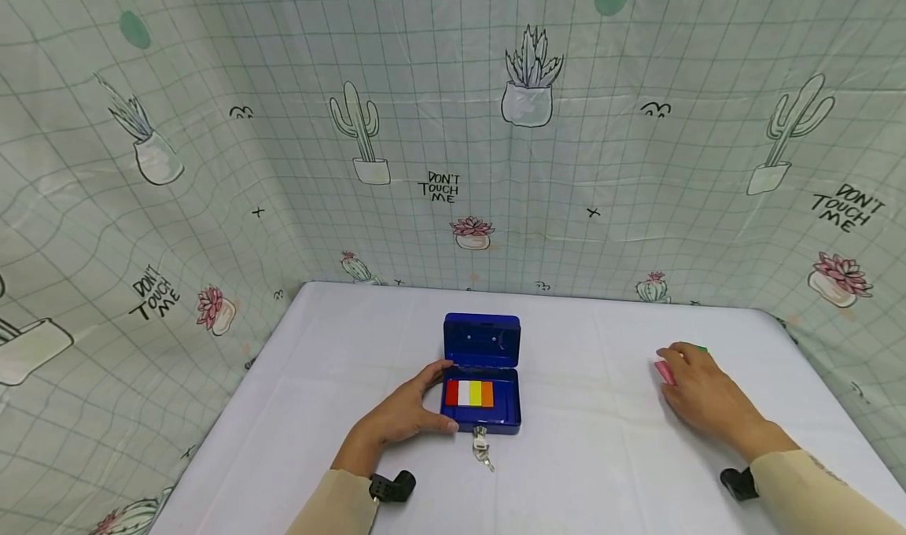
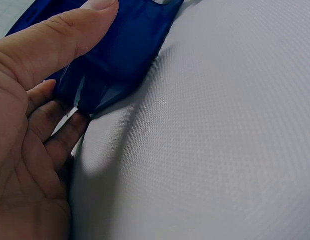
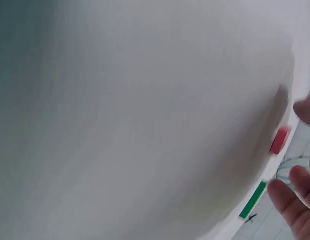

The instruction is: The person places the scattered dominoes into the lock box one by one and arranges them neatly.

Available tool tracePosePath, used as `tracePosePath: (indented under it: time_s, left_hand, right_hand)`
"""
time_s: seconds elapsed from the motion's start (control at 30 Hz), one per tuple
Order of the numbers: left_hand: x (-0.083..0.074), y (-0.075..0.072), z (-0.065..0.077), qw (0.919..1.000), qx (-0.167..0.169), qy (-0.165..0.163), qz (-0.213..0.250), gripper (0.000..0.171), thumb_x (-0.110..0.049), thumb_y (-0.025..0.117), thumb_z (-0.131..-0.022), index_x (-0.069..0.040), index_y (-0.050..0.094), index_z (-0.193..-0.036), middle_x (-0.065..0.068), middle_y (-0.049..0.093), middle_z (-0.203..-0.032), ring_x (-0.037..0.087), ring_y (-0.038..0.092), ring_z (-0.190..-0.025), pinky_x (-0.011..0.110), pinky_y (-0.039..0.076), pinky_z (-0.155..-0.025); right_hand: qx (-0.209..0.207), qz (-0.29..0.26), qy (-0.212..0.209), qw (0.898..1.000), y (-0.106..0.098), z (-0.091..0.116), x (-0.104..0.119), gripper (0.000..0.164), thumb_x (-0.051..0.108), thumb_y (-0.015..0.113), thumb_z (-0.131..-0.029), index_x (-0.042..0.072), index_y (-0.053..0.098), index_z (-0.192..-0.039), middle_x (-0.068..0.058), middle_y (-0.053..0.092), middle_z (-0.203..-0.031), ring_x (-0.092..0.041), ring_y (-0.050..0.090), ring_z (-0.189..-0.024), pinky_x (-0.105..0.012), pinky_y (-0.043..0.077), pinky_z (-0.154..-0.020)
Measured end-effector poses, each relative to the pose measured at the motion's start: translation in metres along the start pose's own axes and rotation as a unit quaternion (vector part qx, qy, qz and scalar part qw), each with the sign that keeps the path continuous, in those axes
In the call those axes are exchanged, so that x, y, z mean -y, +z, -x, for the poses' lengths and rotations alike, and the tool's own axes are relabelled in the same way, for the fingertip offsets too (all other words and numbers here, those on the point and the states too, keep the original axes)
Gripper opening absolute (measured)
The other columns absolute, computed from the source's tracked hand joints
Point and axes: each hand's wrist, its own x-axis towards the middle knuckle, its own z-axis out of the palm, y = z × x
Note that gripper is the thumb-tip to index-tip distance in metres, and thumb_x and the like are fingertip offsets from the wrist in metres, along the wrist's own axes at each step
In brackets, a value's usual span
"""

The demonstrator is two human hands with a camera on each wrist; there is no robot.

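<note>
White table (image 1: 587, 425), blue box (image 1: 506, 399), keys (image 1: 484, 455), two blocks (image 3: 281, 140)

Near the right hand (image 3: 297, 207), a reddish block (image 3: 280, 140) and green block (image 3: 253, 200) lie apart.

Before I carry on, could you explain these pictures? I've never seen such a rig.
No machine here: just a person's bare left hand and right hand. The wide picture is from the head, the close ones from each wrist. On the white surface stands an open blue box with red, white, yellow and orange blocks inside and keys at its front. The left hand grips the box's left side. The right hand is at a pink block and a green block; its fingers look parted, and whether they touch either is unclear.
</note>
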Motion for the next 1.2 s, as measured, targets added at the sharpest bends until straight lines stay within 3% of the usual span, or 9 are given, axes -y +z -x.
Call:
tracePosePath:
  time_s: [0.17,0.27,0.6,1.2]
  left_hand:
    - [-0.001,0.0,0.0,1.0,0.001,0.003,0.001,0.103,-0.026,0.096,-0.078,-0.022,0.038,-0.163,0.014,0.038,-0.17,0.037,0.032,-0.158,0.067,0.018,-0.127]
    - [-0.001,0.0,0.0,1.0,0.001,0.005,-0.001,0.103,-0.026,0.096,-0.078,-0.021,0.037,-0.163,0.014,0.038,-0.169,0.038,0.033,-0.158,0.067,0.019,-0.127]
    - [0.0,0.0,0.001,1.0,0.002,0.003,0.004,0.104,-0.026,0.096,-0.078,-0.022,0.037,-0.164,0.014,0.037,-0.17,0.037,0.031,-0.159,0.068,0.017,-0.127]
    - [-0.001,0.0,0.001,1.0,0.002,0.0,0.008,0.105,-0.025,0.096,-0.078,-0.021,0.037,-0.164,0.014,0.037,-0.17,0.038,0.03,-0.159,0.068,0.016,-0.127]
  right_hand:
    - [-0.024,0.066,-0.059,0.996,0.002,0.001,-0.015,0.048,0.009,0.077,-0.086,0.0,0.063,-0.132,-0.023,0.06,-0.129,-0.047,0.058,-0.115,-0.064,0.049,-0.087]
    - [-0.015,0.089,-0.068,0.994,0.003,-0.001,-0.02,0.047,0.011,0.074,-0.088,0.004,0.064,-0.134,-0.019,0.06,-0.129,-0.045,0.058,-0.115,-0.062,0.047,-0.085]
    - [0.067,0.087,-0.043,0.993,0.0,-0.007,-0.026,0.046,0.011,0.063,-0.096,0.009,0.062,-0.141,-0.018,0.059,-0.135,-0.045,0.054,-0.124,-0.065,0.044,-0.093]
    - [0.075,0.077,-0.019,0.994,0.0,-0.004,-0.035,0.038,0.017,0.065,-0.094,0.005,0.066,-0.13,-0.022,0.06,-0.134,-0.048,0.053,-0.122,-0.067,0.043,-0.091]
